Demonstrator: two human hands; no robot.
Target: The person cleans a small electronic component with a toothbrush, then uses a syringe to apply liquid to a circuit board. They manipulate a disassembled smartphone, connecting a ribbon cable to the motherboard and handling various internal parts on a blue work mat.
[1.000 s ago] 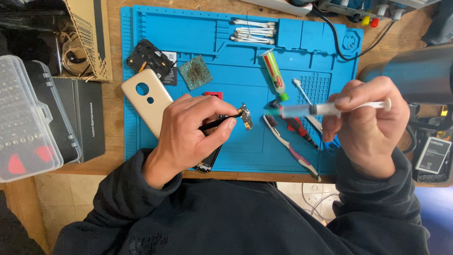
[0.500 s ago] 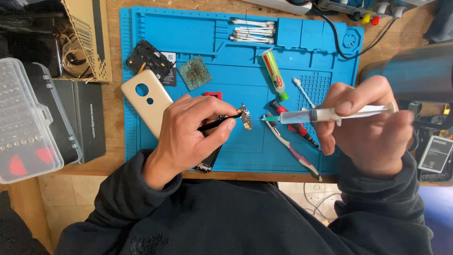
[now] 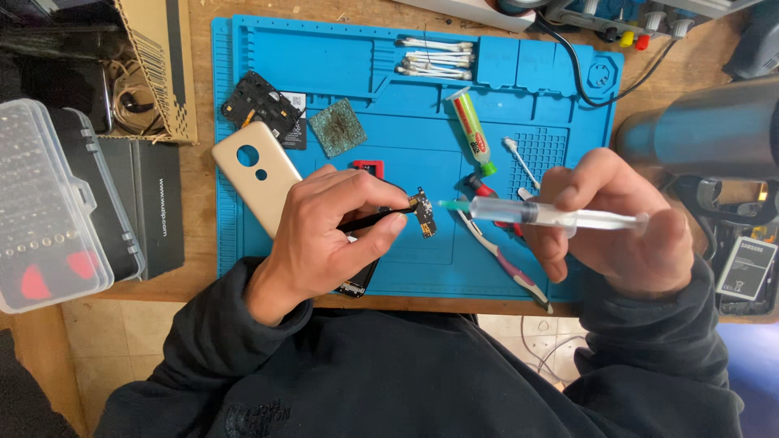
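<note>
Blue silicone work mat (image 3: pixel 341 49) covers most of the wooden bench (image 3: pixel 203 174), running nearly to its near edge. Off the mat's left edge there's a clear plastic bit case (image 3: pixel 45 211) with a black box (image 3: pixel 154 203) next to it, and a cardboard box (image 3: pixel 158 65) toward the bench's far left corner. A metal heat tool barrel (image 3: pixel 706 130) sits by the right edge.

On the mat: a gold phone back cover (image 3: pixel 256 178) near the left edge, a black inner frame piece (image 3: pixel 260 101) and a corroded green shield plate (image 3: pixel 337 127) just behind it. A bunch of cotton swabs (image 3: pixel 434 61) lie in the tray along the far edge, and a green-capped tube (image 3: pixel 471 130) is right of centre. A toothbrush (image 3: pixel 507 272) lies toward the near edge under the syringe.

Left hand (image 3: pixel 324 231) is closed around black tweezers (image 3: pixel 377 217), pinching a small circuit board (image 3: pixel 422 212) up over the middle of the mat. Right hand (image 3: pixel 625 231) is wrapped around a clear syringe (image 3: pixel 544 215), held level, its green tip just beside the board; can't tell if they're touching.
</note>
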